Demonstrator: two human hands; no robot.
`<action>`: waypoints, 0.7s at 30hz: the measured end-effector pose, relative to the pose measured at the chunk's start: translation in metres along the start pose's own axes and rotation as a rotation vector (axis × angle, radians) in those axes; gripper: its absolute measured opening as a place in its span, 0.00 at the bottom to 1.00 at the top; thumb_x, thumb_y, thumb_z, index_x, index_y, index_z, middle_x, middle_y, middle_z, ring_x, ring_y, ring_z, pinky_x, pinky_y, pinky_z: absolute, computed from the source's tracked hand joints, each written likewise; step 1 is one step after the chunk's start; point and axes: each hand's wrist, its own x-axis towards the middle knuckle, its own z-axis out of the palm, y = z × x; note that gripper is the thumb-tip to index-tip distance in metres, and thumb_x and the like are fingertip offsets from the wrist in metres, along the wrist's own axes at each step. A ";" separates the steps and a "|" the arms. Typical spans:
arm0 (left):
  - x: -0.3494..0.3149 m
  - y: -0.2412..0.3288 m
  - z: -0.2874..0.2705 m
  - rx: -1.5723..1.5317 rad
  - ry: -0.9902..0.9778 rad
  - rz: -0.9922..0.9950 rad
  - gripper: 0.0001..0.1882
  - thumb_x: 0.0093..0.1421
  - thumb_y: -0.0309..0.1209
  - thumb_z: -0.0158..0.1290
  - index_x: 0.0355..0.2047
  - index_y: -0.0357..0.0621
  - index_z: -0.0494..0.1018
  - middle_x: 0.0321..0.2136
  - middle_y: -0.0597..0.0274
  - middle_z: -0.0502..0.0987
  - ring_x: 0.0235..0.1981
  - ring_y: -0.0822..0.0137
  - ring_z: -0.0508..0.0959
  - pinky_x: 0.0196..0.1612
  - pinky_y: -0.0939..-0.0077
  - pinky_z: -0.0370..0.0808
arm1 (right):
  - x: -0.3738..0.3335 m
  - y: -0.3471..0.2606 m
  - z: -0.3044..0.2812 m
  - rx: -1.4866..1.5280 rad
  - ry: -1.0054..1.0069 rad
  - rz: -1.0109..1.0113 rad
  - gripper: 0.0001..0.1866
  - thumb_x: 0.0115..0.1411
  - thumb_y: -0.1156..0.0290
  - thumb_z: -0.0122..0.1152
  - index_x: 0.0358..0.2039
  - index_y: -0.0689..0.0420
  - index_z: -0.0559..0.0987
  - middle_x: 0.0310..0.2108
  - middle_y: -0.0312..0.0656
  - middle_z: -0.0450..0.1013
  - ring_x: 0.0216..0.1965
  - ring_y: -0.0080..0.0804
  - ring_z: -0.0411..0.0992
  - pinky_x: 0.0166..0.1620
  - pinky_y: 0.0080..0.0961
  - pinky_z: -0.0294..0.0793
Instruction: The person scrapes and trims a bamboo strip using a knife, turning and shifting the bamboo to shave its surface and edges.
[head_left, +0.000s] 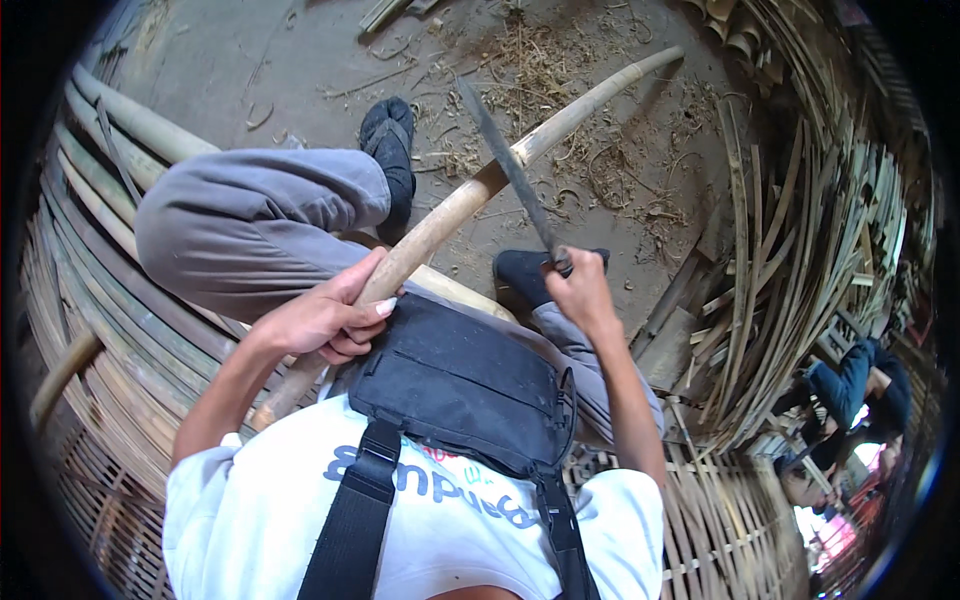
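A long pale bamboo pole (430, 228) runs slantwise from beside my left side, across my lap, to above the floor at the far right. My left hand (335, 308) is wrapped round its near part, thumb along the top. In my right hand (580, 290) is the handle of a long, dark-bladed machete (512, 170). The blade lies across the pole past its middle, pointing away and to the left. Pale, scraped wood shows on the pole just beyond the blade. Whether the edge is biting into the bamboo I cannot tell.
Long bamboo poles (150, 130) are stacked at my left. Split bamboo strips (770, 270) pile up on the right. Shavings (610, 150) litter the floor ahead. A black bag (460, 370) hangs at my waist. Another person (850, 390) is at the far right.
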 end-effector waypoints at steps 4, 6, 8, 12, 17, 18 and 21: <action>-0.002 -0.012 0.001 -0.048 -0.030 0.057 0.14 0.68 0.30 0.44 0.50 0.50 0.54 0.18 0.75 0.52 0.13 0.82 0.50 0.14 0.86 0.47 | 0.014 0.007 -0.010 -0.026 -0.112 0.174 0.09 0.46 0.74 0.54 0.24 0.68 0.75 0.18 0.60 0.70 0.22 0.57 0.72 0.28 0.40 0.70; 0.006 -0.004 -0.005 -0.027 -0.008 0.024 0.14 0.67 0.30 0.45 0.49 0.49 0.54 0.18 0.75 0.52 0.13 0.82 0.50 0.14 0.86 0.47 | 0.019 0.006 -0.008 -0.129 -0.112 0.178 0.08 0.46 0.75 0.53 0.24 0.68 0.75 0.18 0.60 0.69 0.20 0.53 0.72 0.27 0.38 0.69; 0.004 -0.002 -0.010 -0.067 -0.047 0.035 0.14 0.68 0.30 0.44 0.49 0.49 0.54 0.18 0.75 0.51 0.13 0.82 0.50 0.13 0.86 0.46 | 0.005 -0.009 0.004 -0.010 0.001 0.051 0.08 0.45 0.76 0.53 0.22 0.68 0.75 0.17 0.60 0.69 0.19 0.51 0.72 0.26 0.38 0.69; 0.001 -0.009 -0.003 -0.127 -0.074 0.017 0.13 0.68 0.30 0.44 0.49 0.49 0.54 0.18 0.75 0.51 0.13 0.82 0.49 0.13 0.86 0.45 | 0.018 0.006 0.001 0.046 0.002 0.007 0.09 0.46 0.75 0.54 0.22 0.69 0.75 0.17 0.60 0.70 0.20 0.48 0.75 0.28 0.40 0.70; 0.006 -0.009 -0.008 -0.113 -0.103 0.000 0.18 0.68 0.31 0.43 0.55 0.52 0.51 0.18 0.76 0.50 0.13 0.82 0.50 0.13 0.87 0.46 | 0.019 0.015 -0.009 -0.087 0.019 0.051 0.09 0.48 0.73 0.55 0.21 0.68 0.75 0.16 0.57 0.69 0.19 0.42 0.71 0.26 0.37 0.68; 0.005 -0.010 -0.009 -0.098 -0.120 -0.014 0.21 0.69 0.31 0.42 0.59 0.53 0.49 0.18 0.76 0.50 0.14 0.82 0.50 0.14 0.87 0.47 | 0.012 -0.002 -0.004 -0.020 -0.029 -0.079 0.09 0.49 0.74 0.55 0.19 0.68 0.73 0.13 0.53 0.67 0.16 0.32 0.68 0.25 0.35 0.65; 0.002 -0.007 -0.001 0.052 0.009 -0.018 0.23 0.68 0.30 0.42 0.60 0.51 0.48 0.18 0.74 0.53 0.15 0.80 0.55 0.16 0.84 0.54 | 0.024 -0.006 -0.015 -0.108 -0.113 0.028 0.08 0.48 0.74 0.55 0.20 0.68 0.72 0.13 0.54 0.65 0.16 0.32 0.67 0.25 0.34 0.65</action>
